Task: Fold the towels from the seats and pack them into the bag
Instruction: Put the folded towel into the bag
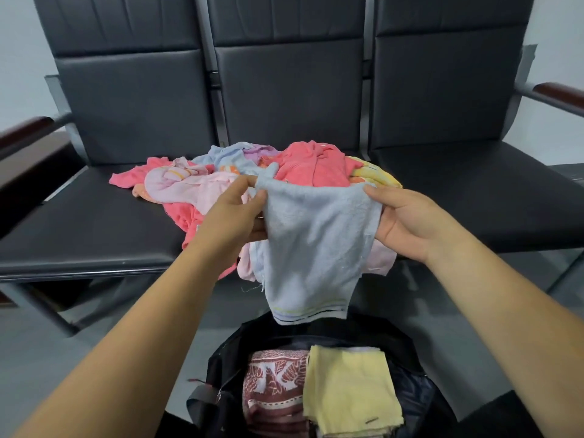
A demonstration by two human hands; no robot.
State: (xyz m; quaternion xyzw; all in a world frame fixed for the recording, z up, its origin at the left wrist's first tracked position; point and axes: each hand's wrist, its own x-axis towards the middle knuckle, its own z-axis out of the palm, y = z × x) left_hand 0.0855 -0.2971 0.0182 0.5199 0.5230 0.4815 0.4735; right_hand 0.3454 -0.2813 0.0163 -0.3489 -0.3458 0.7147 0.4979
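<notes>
pinching the top left corner of the pale blue towel (pixel 316 248), the left hand (pixel 234 213) has its thumb and curled fingers closed on the cloth, above the bag (pixel 407 349) and a little to its left. the towel hangs spread between both hands, straight above the bag's open mouth, its striped hem reaching down to the bag's far rim (whether it touches cannot be told). the right hand (pixel 407 222) grips the opposite top corner, fingers tucked behind the fabric, above the bag and to its right.

beyond the bag, far to its left, a left armrest (pixel 25 128) of dark wood ends the row of black seats (pixel 88 222). on the seats directly beyond the bag lies a loose pile of towels (pixel 309 169), pink, coral, lilac, blue and yellow, all crumpled together and spilling over the seat's front edge. inside the bag, on its left side, sits a folded maroon patterned towel (pixel 271 384); on its right side a folded yellow towel (pixel 347 387) lies flat, touching the maroon one. far to the bag's right, the right armrest (pixel 556 90) closes the row.
</notes>
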